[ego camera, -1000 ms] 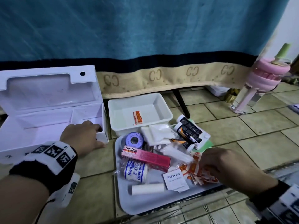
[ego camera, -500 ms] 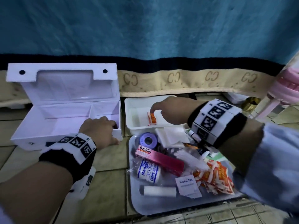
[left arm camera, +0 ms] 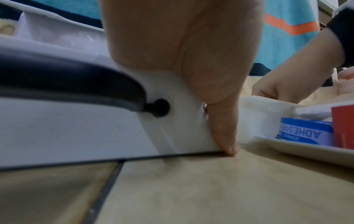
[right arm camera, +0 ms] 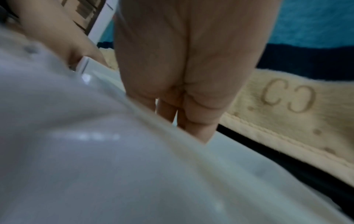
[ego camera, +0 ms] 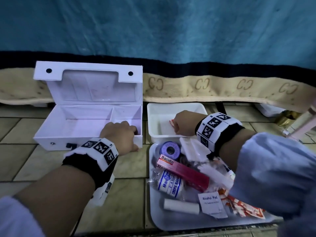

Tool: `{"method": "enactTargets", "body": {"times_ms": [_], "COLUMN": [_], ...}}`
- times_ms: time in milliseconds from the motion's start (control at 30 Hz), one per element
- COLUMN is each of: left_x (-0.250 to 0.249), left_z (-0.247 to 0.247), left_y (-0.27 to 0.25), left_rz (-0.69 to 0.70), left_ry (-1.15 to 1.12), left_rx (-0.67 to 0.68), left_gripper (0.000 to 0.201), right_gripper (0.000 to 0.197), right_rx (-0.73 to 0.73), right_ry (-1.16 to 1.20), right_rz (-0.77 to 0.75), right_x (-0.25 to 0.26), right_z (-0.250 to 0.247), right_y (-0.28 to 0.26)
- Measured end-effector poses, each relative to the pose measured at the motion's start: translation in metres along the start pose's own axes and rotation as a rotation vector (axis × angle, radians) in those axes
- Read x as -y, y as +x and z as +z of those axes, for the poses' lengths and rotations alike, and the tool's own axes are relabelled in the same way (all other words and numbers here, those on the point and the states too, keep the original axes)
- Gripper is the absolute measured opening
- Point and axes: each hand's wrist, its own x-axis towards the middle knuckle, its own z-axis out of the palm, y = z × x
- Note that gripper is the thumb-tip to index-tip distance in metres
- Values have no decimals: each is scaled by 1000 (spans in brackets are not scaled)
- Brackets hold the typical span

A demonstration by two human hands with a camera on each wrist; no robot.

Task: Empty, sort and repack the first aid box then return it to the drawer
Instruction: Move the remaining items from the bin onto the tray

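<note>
The white first aid box (ego camera: pixel 73 129) stands open on the floor, lid up, both compartments bare. My left hand (ego camera: pixel 131 139) grips its front right corner, fingers over the rim and thumb (left arm camera: pixel 222 128) down the front wall (left arm camera: pixel 76 133). My right hand (ego camera: pixel 183 124) reaches into the white tub (ego camera: pixel 196 106), fingers pointing down behind the rim (right arm camera: pixel 95 151), their tips hidden. An orange-and-white plaster (ego camera: pixel 171 123) lies in the tub beside them. The tray (ego camera: pixel 171 221) holds a tape roll (ego camera: pixel 170 149), Bacidin box (ego camera: pixel 184 171), crepe bandage (ego camera: pixel 169 183), alcohol pad (ego camera: pixel 212 204) and several plasters (ego camera: pixel 242 207).
A blue blanket with a beige border (ego camera: pixel 205 88) hangs right behind the box and tub. A pink bottle (ego camera: pixel 304 124) stands at the far right. Bare floor tiles (ego camera: pixel 51 168) lie in front of the box.
My right hand left the plaster pile on the tray and moved up-left into the white tub. My left hand stayed on the box corner.
</note>
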Motion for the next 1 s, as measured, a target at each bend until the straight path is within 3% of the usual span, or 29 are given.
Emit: {"method": "enactTargets", "body": {"times_ms": [333,533,733,833,1000], "left_x": [1,0,0,-1,-4], "left_z": [1,2,0,0,-2], "left_y": [1,2,0,-1,-2], "left_rz": [-8,-5,-7,-7,-21], "left_ry": [-9,-13,-11,-9,5], "left_rx": [9,7,1,-9,-5], "left_gripper": [60,61,60,56,54], "right_gripper": [28,29,3,6,21], "right_rx": [-38,-136,-438,-547,-412], "right_ry": [111,152,274,428,560], "right_rz": [12,141,151,100,0], "right_x": [-4,-14,-34,-45,-59], "right_z": [-1,-24,-60,-58,-15], "right_y": [1,-11,-72,-118,-198]}}
